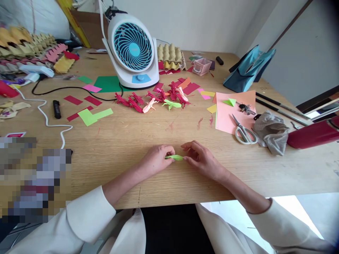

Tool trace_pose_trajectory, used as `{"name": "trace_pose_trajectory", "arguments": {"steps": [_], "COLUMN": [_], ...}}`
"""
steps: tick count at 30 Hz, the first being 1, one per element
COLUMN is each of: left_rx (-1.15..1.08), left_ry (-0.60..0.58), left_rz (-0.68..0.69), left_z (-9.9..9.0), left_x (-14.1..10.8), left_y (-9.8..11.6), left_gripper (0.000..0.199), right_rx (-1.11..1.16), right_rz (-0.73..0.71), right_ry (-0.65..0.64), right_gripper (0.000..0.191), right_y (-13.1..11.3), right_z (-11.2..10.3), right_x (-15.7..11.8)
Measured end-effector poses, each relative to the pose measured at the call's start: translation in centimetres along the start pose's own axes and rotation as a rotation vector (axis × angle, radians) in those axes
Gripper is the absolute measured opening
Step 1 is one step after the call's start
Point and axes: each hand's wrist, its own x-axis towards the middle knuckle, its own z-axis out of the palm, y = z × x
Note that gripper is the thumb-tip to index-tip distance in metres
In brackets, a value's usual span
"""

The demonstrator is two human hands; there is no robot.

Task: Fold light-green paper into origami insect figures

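I have a small strip of light green paper (174, 157) pinched between both hands, low against the desk (127, 141), on the near side of the white fan (134, 51) and well apart from it. My left hand (156, 160) has its fingertips closed on the strip's left end, and my right hand (201, 158) has its fingertips closed on the right end, knuckles raised, so the paper lies flat and narrow between them. It looks folded down to a slim band already (how many layers, I cannot tell from here).

Judging by what lies just in front of the fan, a good part of the work is behind me: a cluster of folded paper figures (159, 98), mostly red with one pale pink and one light green, sits there finished. The piece in my hands looks nowhere near that shape yet, so I would say this one is in its early or middle folds.

There seems to be stock left over too: light green cut pieces (94, 115) and red strips (79, 102) to the fan's left, nearer me, and a salmon sheet (233, 109) with scissors (242, 130) on it to the fan's right.
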Motion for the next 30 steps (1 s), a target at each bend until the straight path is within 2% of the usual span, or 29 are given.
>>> {"name": "trace_pose_trajectory", "arguments": {"steps": [3,5,9,13,16,23,30], "left_rx": [-0.069,-0.085,-0.17,-0.346,-0.444,-0.518,-0.428], "left_ry": [-0.016,0.004,0.053,0.09,0.099,0.114,0.094], "left_rz": [-0.048,-0.044,0.007,-0.007,-0.013,-0.058,0.003], "left_z": [-0.6,-0.8,-0.7,-0.8,-1.2,-0.9,-0.1], "left_x": [0.5,0.7,0.9,0.8,0.7,0.3,0.2], "left_y": [0.0,-0.2,-1.3,-2.1,-2.3,-1.7,-2.0], "left_gripper": [0.006,0.006,0.004,0.008,0.011,0.012,0.014], "right_rx": [-0.026,-0.043,-0.013,0.059,0.099,0.114,-0.014], "right_rz": [0.046,0.053,0.069,0.148,0.182,0.172,0.163], "right_ry": [-0.151,-0.173,-0.104,-0.01,0.005,-0.063,-0.017], "right_gripper": [0.011,0.004,0.011,0.013,0.014,0.016,0.017], "right_y": [-0.7,-0.9,-0.6,-0.2,-0.3,-0.9,-1.2], "right_z": [-0.2,0.1,1.0,1.7,1.9,1.9,2.7], "right_x": [1.4,2.2,3.2,3.3,3.2,3.0,2.9]}}
